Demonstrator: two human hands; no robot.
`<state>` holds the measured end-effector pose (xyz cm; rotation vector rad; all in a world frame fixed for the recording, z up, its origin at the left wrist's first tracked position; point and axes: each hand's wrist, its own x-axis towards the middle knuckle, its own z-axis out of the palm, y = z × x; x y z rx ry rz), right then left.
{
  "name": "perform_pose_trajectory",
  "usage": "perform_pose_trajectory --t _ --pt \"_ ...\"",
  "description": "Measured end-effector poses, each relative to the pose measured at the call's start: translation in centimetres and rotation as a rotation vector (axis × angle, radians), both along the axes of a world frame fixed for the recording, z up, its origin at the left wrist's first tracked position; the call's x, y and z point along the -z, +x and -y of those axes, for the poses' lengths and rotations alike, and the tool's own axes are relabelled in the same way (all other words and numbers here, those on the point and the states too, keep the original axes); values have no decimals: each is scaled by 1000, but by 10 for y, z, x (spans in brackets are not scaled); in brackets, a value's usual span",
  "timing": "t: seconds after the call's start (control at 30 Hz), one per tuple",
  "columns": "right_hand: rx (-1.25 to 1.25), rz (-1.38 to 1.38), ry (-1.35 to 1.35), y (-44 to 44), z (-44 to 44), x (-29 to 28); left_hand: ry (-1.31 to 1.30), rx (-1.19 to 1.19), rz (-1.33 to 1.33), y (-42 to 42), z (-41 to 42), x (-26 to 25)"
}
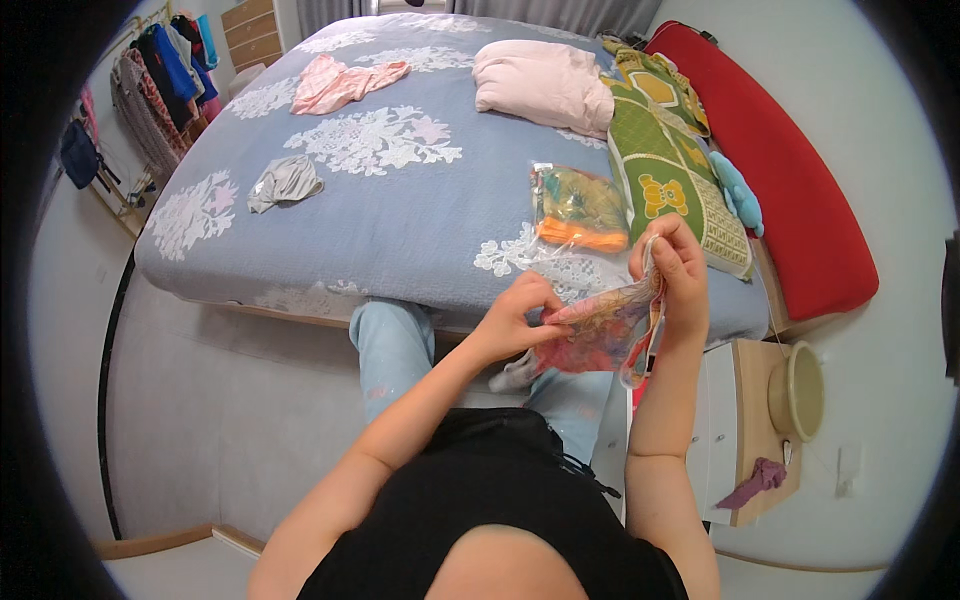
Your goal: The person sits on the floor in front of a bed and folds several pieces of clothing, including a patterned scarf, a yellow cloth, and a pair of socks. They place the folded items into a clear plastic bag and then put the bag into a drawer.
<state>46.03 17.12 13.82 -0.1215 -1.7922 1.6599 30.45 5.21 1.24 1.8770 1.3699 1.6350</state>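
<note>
A thin, sheer printed cloth (600,337) in pink, purple and orange hangs between my two hands, above my lap. My left hand (517,319) pinches its left edge between thumb and fingers. Raised higher, my right hand (675,262) grips the upper right corner of the same cloth. Its lower part drapes down in folds and partly covers my right leg. Just beyond the hands, a clear plastic bag (579,210) with a folded green and orange textile inside lies on the blue floral bedspread (420,225).
A pink folded quilt (540,86), green patterned pillow (660,172), blue plush toy (736,191), pink garment (337,82) and grey cloth (285,184) lie on the bed. A red padded headboard (787,172) rises at right. The nightstand (757,420) bears a beige basin (784,394) and purple cloth (756,480).
</note>
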Motion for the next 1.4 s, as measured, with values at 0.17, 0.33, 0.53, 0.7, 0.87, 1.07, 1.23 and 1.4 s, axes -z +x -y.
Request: perform_pose_trajectory --t 0.17,0.33,0.53,0.7,0.87,1.07,1.23,1.4 --pt "113 -37 32 -4 -14 -9 187 110 74 8 21 -27" --pt "90 -215 78 -20 -16 -14 -16 73 321 52 37 -17" --pt "-55 -289 119 -18 -12 -28 169 -455 203 44 35 10" --pt "-79 -284 183 -23 -11 -36 215 -378 183 12 33 27" --pt "-200 -291 145 -33 -3 -39 171 -63 192 -7 18 26" --pt "-261 -286 139 -39 2 -38 101 80 142 -12 8 12" --pt "-308 -337 90 -39 2 -40 -134 299 91 -16 11 39" --pt "-165 -372 87 -16 -15 -36 -267 216 155 -27 35 62"
